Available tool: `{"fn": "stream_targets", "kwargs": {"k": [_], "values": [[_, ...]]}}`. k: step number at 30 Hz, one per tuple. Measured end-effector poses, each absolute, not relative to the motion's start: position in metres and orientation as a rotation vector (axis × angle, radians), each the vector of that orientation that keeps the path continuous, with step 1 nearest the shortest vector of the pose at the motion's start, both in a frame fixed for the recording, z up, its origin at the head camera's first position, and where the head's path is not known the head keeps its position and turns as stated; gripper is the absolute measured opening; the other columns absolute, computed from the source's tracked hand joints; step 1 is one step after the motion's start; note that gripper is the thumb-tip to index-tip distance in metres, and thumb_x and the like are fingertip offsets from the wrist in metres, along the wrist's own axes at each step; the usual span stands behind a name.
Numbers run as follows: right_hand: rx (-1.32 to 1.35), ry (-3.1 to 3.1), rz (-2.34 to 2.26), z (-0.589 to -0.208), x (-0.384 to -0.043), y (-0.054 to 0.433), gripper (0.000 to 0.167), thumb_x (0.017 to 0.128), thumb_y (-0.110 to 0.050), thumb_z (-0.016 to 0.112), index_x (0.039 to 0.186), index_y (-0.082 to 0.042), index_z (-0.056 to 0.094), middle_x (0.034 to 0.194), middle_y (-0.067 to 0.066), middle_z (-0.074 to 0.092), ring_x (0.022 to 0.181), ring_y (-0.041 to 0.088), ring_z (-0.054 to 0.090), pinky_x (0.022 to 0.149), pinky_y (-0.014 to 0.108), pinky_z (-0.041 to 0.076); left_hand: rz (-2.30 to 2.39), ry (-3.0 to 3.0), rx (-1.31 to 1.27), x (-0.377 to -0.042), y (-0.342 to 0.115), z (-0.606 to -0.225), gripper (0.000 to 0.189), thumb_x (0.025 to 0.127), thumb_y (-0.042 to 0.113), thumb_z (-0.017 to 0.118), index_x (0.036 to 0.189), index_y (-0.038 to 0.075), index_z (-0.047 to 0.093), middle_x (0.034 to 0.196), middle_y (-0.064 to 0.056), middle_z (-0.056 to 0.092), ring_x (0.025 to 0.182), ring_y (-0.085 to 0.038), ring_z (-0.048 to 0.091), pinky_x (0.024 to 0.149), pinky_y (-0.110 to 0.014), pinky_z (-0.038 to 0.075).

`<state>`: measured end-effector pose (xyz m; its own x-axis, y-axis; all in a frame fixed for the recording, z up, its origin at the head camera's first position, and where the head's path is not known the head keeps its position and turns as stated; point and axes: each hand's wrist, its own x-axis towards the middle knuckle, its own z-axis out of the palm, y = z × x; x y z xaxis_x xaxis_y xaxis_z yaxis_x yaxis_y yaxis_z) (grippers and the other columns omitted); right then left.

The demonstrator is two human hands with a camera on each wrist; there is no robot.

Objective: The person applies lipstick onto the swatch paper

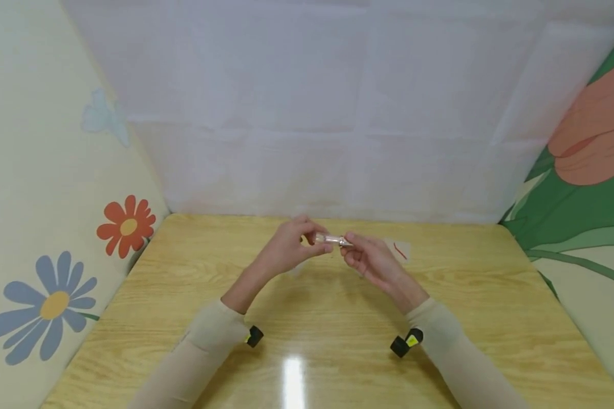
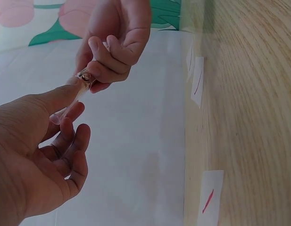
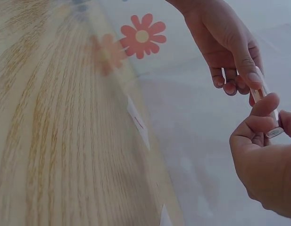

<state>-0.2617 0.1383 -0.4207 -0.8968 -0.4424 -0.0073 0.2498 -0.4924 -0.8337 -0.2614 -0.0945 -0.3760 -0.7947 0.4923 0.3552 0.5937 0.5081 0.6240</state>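
Above the far part of the table, both hands hold one slim tube (image 1: 328,239), clear along its body with a shiny metallic end. My left hand (image 1: 286,244) pinches the clear end between thumb and fingers. On the other side, my right hand (image 1: 376,264) grips the metallic end, its fingers curled round it. In the left wrist view a gold-toned metal band (image 2: 85,75) shows between the two hands. The right wrist view shows the round, silvery end face (image 3: 274,132) beside the right fingers. Fingers hide part of the tube.
A white paper slip with a red stroke (image 1: 400,250) lies on the wooden table (image 1: 307,318) behind the right hand; another pale slip (image 1: 295,269) lies under the left. A white sheet (image 1: 307,113) hangs at the back, with flower-painted panels (image 1: 30,182) at the sides.
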Motion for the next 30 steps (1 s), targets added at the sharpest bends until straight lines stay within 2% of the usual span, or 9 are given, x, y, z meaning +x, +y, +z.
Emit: {"fn": "stream_targets", "kwargs": {"k": [13, 30], "values": [[-0.287, 1.343, -2.376, -0.417, -0.262, 0.131, 0.026, 0.107, -0.01, 0.053, 0.093, -0.001, 0.072, 0.081, 0.009, 0.066, 0.066, 0.01, 0.057, 0.058, 0.018, 0.045, -1.188, -2.642, -0.955, -0.26, -0.095, -0.374, 0.028, 0.091, 0.029, 0.081, 0.11, 0.009, 0.078, 0.083, 0.001, 0.057, 0.074, -0.016, 0.053, 0.059, -0.031, 0.043], [-0.247, 1.38, -2.342, -0.424, -0.259, 0.131, 0.026, 0.108, -0.013, 0.052, 0.092, -0.001, 0.069, 0.078, 0.006, 0.063, 0.062, 0.008, 0.052, 0.058, 0.021, 0.043, -1.24, -2.637, -0.975, -0.26, -0.091, -0.387, 0.026, 0.092, 0.027, 0.08, 0.109, 0.008, 0.078, 0.078, 0.002, 0.058, 0.07, -0.015, 0.053, 0.058, -0.029, 0.045]]}}
